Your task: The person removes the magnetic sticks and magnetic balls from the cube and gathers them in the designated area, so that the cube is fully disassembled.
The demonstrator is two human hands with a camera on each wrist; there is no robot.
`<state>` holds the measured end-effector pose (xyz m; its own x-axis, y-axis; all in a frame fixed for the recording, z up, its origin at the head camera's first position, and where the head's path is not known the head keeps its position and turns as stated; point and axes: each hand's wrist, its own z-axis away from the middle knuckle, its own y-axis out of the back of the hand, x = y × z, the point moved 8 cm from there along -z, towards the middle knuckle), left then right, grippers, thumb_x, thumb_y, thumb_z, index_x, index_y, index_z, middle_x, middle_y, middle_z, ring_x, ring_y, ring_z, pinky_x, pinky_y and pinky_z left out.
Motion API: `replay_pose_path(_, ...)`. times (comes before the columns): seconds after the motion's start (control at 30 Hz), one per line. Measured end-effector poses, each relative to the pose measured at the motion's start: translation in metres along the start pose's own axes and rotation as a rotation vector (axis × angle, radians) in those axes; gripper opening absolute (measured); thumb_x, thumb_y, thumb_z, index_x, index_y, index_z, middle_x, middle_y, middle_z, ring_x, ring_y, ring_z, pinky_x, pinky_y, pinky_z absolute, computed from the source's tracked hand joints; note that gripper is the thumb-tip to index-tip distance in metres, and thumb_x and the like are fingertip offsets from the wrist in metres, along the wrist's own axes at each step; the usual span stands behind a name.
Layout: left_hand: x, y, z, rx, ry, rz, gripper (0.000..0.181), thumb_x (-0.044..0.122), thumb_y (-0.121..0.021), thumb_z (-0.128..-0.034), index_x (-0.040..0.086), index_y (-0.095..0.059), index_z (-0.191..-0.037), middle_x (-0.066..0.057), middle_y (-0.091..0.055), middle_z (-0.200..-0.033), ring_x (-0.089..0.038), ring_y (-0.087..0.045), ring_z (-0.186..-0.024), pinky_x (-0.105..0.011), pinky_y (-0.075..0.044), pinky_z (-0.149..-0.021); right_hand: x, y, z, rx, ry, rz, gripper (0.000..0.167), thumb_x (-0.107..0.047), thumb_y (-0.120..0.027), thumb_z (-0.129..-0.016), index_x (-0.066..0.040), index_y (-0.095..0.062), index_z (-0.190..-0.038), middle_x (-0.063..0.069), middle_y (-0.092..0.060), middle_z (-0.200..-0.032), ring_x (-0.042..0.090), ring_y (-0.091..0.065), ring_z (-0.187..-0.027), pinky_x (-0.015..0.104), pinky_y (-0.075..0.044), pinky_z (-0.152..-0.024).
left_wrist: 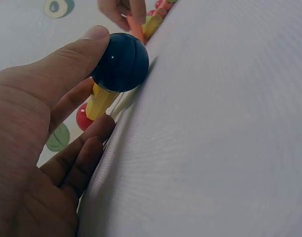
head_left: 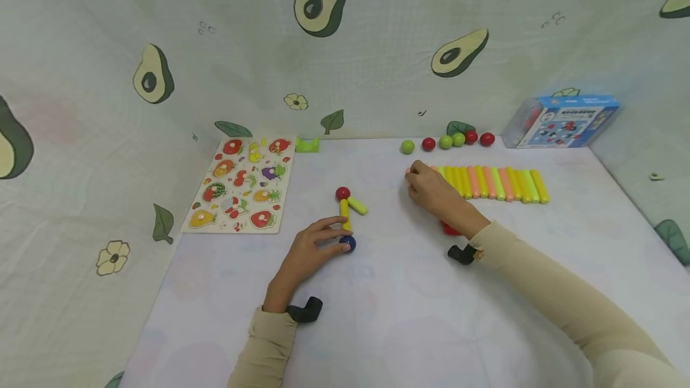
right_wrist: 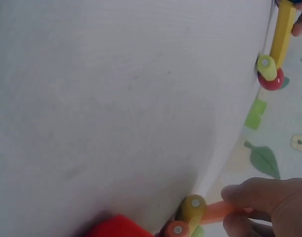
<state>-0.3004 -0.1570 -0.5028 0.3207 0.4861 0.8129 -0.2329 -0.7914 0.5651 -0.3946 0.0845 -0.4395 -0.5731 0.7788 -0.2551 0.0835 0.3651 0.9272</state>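
Thumb and fingers of my left hand [head_left: 308, 249] hold a dark blue ball [left_wrist: 122, 63] at the near end of a yellow stick [head_left: 345, 213]. At the stick's far end sits a red ball [head_left: 342, 193], from which a light green stick [head_left: 357, 205] points off to the right. My right hand [head_left: 431, 189] is at the left end of a row of coloured sticks [head_left: 487, 183]. In the right wrist view, its thumb and finger pinch an orange stick [right_wrist: 215, 212] beside a yellow stick [right_wrist: 192, 210] with a metal dot on its end.
A red piece [head_left: 450, 229] lies partly hidden under my right forearm. Behind the row stand several green and red balls [head_left: 428, 144] and a blue box [head_left: 571, 121]. At the left lie a fruit-picture board [head_left: 237, 187] and a green piece [head_left: 307, 145].
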Motion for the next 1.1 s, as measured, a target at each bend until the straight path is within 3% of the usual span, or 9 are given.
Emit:
replay_pose_path(0.23,-0.001,0.000,0.000,0.000,0.008,0.000,0.030,0.041,-0.076,-0.0885,0.031,-0.076,-0.117,0.022,-0.053,-0.139,-0.003,-0.042,-0.135,-0.040,-0.039,-0.110,0.000,0.001,0.003,-0.002,0.025,0.014,0.019,0.006,-0.068,-0.088,0.012,-0.069,-0.105,0.023,-0.056,-0.104,0.031,-0.060,-0.082,0.037,-0.057,-0.073)
replay_pose_path(0.53,-0.002,0.001,0.001,0.006,0.001,-0.011,0.030,0.042,-0.076,-0.0881,0.032,-0.076,-0.116,0.023,-0.053,-0.139,-0.004,-0.041,-0.137,-0.042,-0.038,-0.111,0.004,-0.008,0.006,-0.108,-0.028,-0.012,0.012,0.003,-0.069,-0.091,0.010,-0.069,-0.101,0.020,-0.053,-0.102,0.028,-0.056,-0.078,0.034,-0.055,-0.070)
replay_pose_path(0.63,-0.002,-0.001,0.000,0.000,0.006,-0.002,0.030,0.043,-0.075,-0.0881,0.033,-0.076,-0.116,0.023,-0.053,-0.139,-0.003,-0.040,-0.137,-0.041,-0.037,-0.111,0.005,-0.008,0.009,-0.092,-0.022,0.000,0.015,0.002,-0.069,-0.091,0.012,-0.070,-0.103,0.020,-0.055,-0.098,0.028,-0.055,-0.077,0.033,-0.055,-0.069)
replay_pose_path(0.83,-0.002,-0.005,-0.001,-0.013,0.016,-0.002,0.029,0.043,-0.075,-0.0886,0.035,-0.075,-0.116,0.023,-0.052,-0.140,-0.002,-0.040,-0.136,-0.041,-0.037,-0.111,-0.010,-0.003,0.015,-0.021,0.072,-0.023,0.022,-0.001,-0.076,-0.087,0.009,-0.072,-0.106,0.018,-0.063,-0.098,0.028,-0.060,-0.083,0.037,-0.056,-0.076)
replay_pose_path(1.1,0.000,-0.001,0.000,-0.011,0.028,-0.037,0.030,0.042,-0.075,-0.0884,0.033,-0.075,-0.117,0.024,-0.052,-0.140,-0.005,-0.041,-0.137,-0.042,-0.037,-0.111,-0.047,-0.034,0.005,-0.193,-0.063,-0.185,0.029,-0.024,-0.073,-0.094,-0.004,-0.062,-0.112,0.007,-0.064,-0.104,0.020,-0.060,-0.093,0.033,-0.055,-0.085)
